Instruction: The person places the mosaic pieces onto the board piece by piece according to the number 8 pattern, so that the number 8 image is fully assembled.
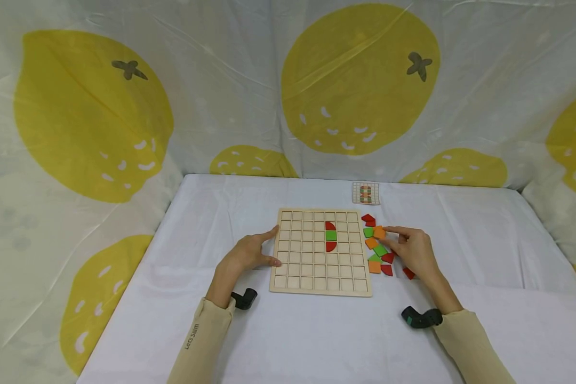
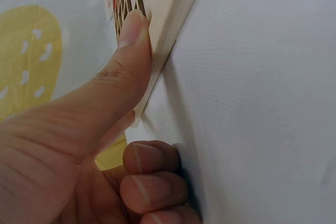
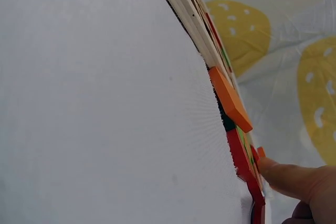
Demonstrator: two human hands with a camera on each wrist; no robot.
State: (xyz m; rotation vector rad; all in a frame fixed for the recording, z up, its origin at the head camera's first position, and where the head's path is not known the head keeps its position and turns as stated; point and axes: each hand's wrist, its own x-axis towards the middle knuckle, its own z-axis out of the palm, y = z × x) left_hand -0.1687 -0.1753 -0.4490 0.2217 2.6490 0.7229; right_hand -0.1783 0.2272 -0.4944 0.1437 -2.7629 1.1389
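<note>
A wooden grid board (image 1: 300, 269) lies on the white cloth. My left hand (image 1: 249, 250) rests at its left edge, thumb and index finger spread apart along the rim. In the left wrist view the thumb (image 2: 113, 85) presses on the board's frame (image 2: 173, 11), with other fingers curled beside it at the cloth. Three tiles form a column on the board: a red rounded tile (image 1: 330, 226), a green square (image 1: 331, 235) and another red rounded tile (image 1: 330, 246). Right of the board, my right hand (image 1: 415, 250) pinches an orange square tile (image 1: 379, 232) between thumb and index finger.
Several loose red, green and orange tiles lie beside the board's right edge, among them an orange square (image 1: 374, 267) and a green tile (image 1: 380, 250). A single red tile (image 1: 409, 273) lies under the right wrist. A pattern card (image 1: 366, 193) lies behind the board.
</note>
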